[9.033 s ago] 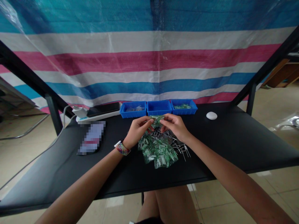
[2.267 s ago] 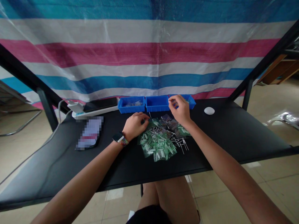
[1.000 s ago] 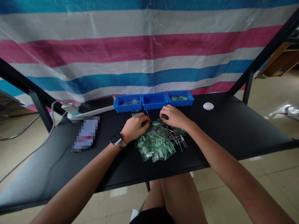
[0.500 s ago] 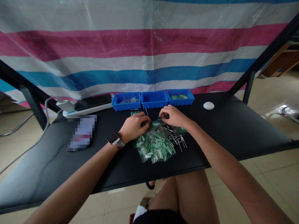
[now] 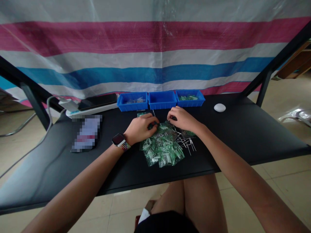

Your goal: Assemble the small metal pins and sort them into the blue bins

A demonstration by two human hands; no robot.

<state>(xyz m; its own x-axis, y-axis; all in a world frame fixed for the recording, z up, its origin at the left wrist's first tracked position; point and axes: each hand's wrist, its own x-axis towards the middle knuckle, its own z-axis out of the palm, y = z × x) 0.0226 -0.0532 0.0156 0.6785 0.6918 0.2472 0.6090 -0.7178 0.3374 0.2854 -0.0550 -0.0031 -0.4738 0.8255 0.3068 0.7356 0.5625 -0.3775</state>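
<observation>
Hands [image 5: 142, 130], 2, at 1 packet pile [image 5: 165, 149] near 3 bins [image 5: 162, 105]

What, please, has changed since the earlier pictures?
The right hand moved nearer, from by the right bin to the far edge of the pile. The hands no longer hold a packet up together; the left hand is at the pile's left. The bins and white oval stayed put.
</observation>
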